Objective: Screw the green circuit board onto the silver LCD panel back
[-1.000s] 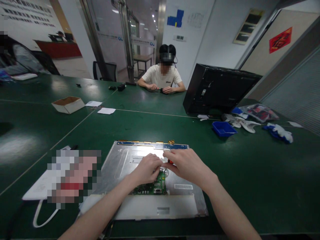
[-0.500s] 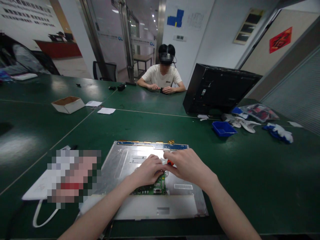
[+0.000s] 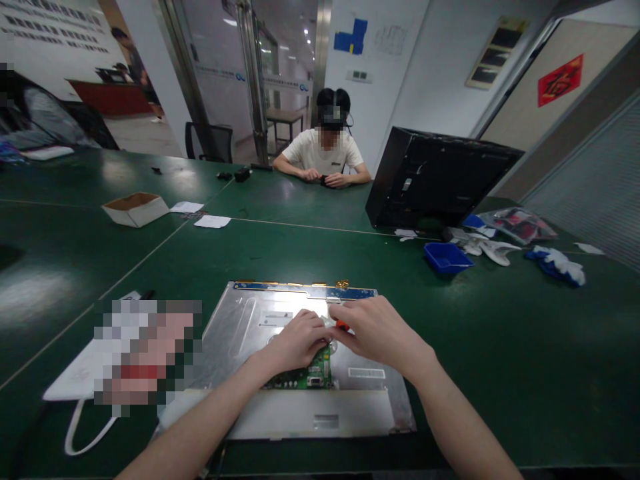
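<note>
A flat silver display panel lies back side up in front of me, with a blue strip board along its far edge. On its middle sits a green circuit board, mostly covered by my left hand. The fingers of that hand are curled down at the board's far right edge; what they pinch is hidden. My right hand is closed around an orange-handled screwdriver, of which only a small part shows. Both hands' fingertips nearly meet above the panel.
Left of the panel are a white pouch with a strap and a blurred-out item. Farther off stand an open carton, a black monitor casing and a blue tray. Gloves lie at right. A co-worker sits opposite.
My right hand has shifted very slightly, still on the screwdriver; my left hand stays in place. A person has appeared walking in the far left background.
</note>
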{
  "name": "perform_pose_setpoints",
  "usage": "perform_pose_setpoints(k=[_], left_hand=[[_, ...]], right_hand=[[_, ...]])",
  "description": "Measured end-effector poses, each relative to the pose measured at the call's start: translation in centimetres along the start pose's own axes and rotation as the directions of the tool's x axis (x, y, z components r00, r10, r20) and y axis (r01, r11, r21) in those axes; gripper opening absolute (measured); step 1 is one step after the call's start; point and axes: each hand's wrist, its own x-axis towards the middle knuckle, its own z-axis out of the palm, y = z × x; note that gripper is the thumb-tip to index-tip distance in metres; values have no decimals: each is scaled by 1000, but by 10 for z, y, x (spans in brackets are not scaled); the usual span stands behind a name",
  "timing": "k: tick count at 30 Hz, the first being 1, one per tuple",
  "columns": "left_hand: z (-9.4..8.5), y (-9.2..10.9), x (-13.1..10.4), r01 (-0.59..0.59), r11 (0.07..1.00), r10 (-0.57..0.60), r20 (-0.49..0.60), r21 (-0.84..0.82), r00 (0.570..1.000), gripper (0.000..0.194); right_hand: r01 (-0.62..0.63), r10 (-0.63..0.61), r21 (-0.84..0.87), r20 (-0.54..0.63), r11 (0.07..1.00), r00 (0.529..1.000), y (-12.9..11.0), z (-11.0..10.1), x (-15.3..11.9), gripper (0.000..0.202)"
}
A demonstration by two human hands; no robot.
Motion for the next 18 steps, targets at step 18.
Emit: perform_pose_setpoints(k=[18], left_hand=[[0,0,0,2,1000,-2,-1,-30,1000,14]], right_hand=[[7,-7,-13,-25,1000,1000,-1,3,1,7]])
